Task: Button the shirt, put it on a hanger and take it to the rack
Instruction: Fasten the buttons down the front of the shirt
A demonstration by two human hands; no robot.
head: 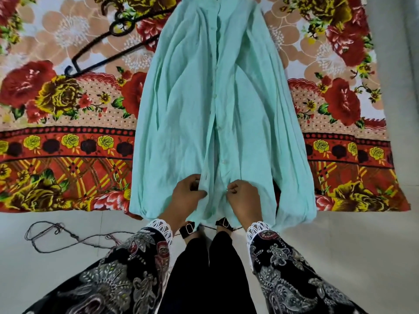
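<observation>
While the mint-green shirt (217, 123) lies flat, front up, on a floral blanket (56, 105) spread on the floor, both hands work at its lower hem near the person's feet. Left hand (187, 193) pinches the left placket edge, fingers curled round the fabric fold. Right hand (243, 196) pinches the right placket edge at a small button, fingertips (229, 189) pressed together on it. Plackets apart at the hem, a gap between them; buttons higher up the front look fastened, collar end at frame top. Black hanger (113, 44) lies on the blanket left of the shirt, partly tucked under its upper edge. Dark thread (56, 236) loops on the pale floor (340, 245) left of the patterned sleeves. Black buckled sandals (188, 227) just under the hem
</observation>
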